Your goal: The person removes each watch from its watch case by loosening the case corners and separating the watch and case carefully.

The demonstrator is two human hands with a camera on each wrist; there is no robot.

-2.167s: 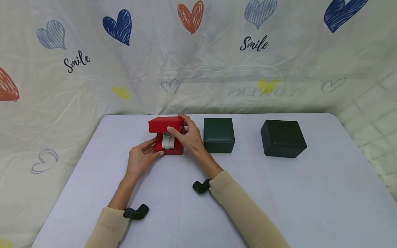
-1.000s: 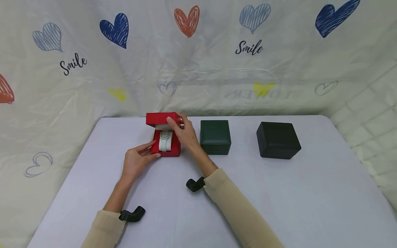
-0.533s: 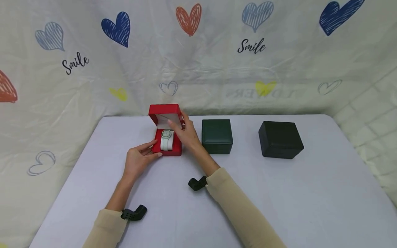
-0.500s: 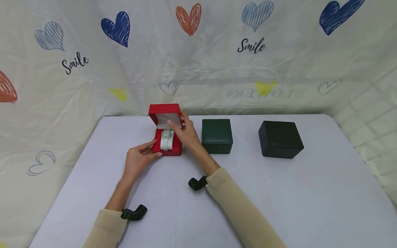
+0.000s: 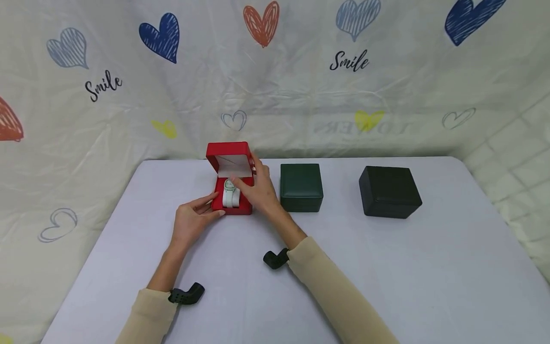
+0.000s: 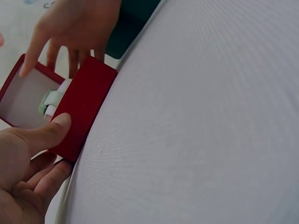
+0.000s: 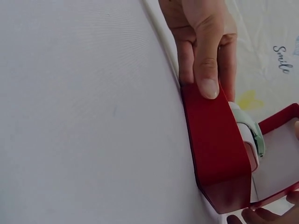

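Note:
A red watch box [image 5: 242, 210] stands on the white table with its lid [image 5: 227, 149] raised, showing a pale lining. Inside sits a watch [image 5: 231, 197] with a white strap and pale green case, wrapped round a cushion. My left hand [image 5: 191, 220] grips the box's left front corner, thumb on the front wall and fingers along the side. At the right side of the box is my right hand [image 5: 263, 192], its fingers against the side near the hinge. Its extended thumb reaches over the opening and overlaps the watch face in the head view.
To the right stand a dark green box [image 5: 301, 186] and, farther off, a black box [image 5: 390, 192], both with lids down. A white curtain [image 5: 296, 76] printed with hearts hangs behind the table [image 5: 240, 286]. Each wrist wears a black camera.
The red lid has swung up and back, uncovering the watch. The right thumb has left the lid and come down over the watch. The left hand keeps its grip on the box.

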